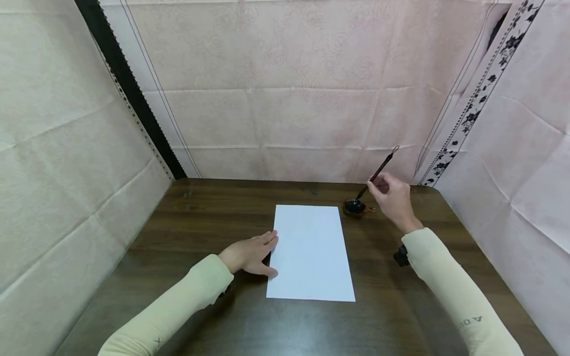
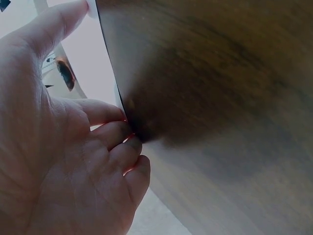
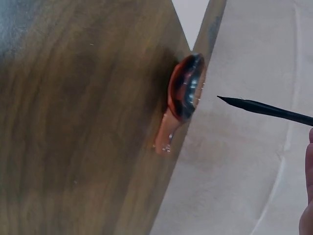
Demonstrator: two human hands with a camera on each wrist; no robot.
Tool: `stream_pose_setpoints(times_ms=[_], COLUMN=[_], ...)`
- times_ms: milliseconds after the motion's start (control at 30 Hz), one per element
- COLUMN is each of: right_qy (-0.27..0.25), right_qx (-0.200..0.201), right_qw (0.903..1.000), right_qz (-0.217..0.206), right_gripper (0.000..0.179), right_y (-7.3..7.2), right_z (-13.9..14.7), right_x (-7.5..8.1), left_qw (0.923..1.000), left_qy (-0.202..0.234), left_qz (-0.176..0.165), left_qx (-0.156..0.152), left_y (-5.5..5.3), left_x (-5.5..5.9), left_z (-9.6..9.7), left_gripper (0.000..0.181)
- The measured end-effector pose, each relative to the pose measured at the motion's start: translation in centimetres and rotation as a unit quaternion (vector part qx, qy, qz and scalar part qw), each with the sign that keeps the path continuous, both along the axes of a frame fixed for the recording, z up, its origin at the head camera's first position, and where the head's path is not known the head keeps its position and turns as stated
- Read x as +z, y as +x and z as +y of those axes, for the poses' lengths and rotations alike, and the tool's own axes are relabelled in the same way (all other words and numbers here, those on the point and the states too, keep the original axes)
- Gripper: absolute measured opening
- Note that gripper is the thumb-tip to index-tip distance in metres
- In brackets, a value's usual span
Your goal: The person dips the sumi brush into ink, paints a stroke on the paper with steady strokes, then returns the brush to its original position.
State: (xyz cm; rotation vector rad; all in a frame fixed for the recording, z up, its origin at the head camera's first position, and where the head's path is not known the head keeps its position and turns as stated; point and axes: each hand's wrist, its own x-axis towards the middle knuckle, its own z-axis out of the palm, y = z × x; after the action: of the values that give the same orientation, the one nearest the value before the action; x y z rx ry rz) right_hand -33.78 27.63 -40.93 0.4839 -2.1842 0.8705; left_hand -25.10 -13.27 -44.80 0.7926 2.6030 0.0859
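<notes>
Right hand (image 1: 394,200): thumb and fingers pinch a slim dark brush (image 1: 382,169) partway along its handle. The brush's long axis slants, hanging loop at the upper end, pointed tip down and to the person's left of the grip. Key relation: tip to dish (image 1: 355,207). From the head the two overlap; the right wrist view shows a gap, so I read the tip as held just above the dish, not touching. The dish is dark and glossy inside, red-brown outside, its short handle pointing right. The right hand is the nearer one to it. White paper (image 1: 311,254) lies flat to the left of the dish and closer to the person, near but apart, long side running away from the body. Left hand (image 1: 253,253) grasps nothing; thumb and fingertips rest on the paper's left edge, fingers loosely extended. Surface: brown wood-grain table (image 1: 200,212), with a soft sheen below the paper. Pale sleeves (image 1: 191,296) cover both forearms. Room: light patterned cloth (image 1: 307,118) hangs behind and at both sides, a dark strip (image 1: 133,89) at the left corner, a floral border (image 1: 478,106) at the right.
</notes>
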Motion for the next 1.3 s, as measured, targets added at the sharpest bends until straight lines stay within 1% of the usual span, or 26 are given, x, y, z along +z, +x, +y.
stream_pose_setpoints(times_ms=[133,367,567,800,1100,1300], right_qy=[-0.002,0.0,-0.004,-0.006,-0.006,-0.009], right_qx=[-0.009,-0.013,-0.017,-0.011,-0.015,-0.014], right_qw=[0.9998,0.9991,0.9984,0.998,0.9958,0.9964], right_qz=[-0.017,-0.041,-0.053,-0.061,-0.09,-0.083], right_gripper=[0.01,0.012,0.013,0.012,0.014,0.015], right_y=[0.1,0.1,0.0,-0.4,-0.5,-0.5], right_z=[-0.1,-0.4,-0.5,-0.4,-0.4,-0.7], right_x=[-0.8,-2.0,-2.6,-3.3,-3.4,-2.6], left_qw=[1.0,1.0,1.0,1.0,1.0,1.0], left_qy=[0.001,0.002,0.003,0.005,0.002,0.002], left_qz=[-0.001,0.0,0.002,0.001,0.0,0.0], left_qx=[0.001,0.003,-0.001,-0.001,-0.002,0.003], left_y=[0.1,0.1,0.2,0.2,0.2,0.3], left_x=[0.0,0.1,0.1,0.2,0.3,0.3], left_z=[0.0,0.0,0.0,-0.1,-0.1,-0.1], left_gripper=[0.102,0.102,0.101,0.101,0.102,0.101])
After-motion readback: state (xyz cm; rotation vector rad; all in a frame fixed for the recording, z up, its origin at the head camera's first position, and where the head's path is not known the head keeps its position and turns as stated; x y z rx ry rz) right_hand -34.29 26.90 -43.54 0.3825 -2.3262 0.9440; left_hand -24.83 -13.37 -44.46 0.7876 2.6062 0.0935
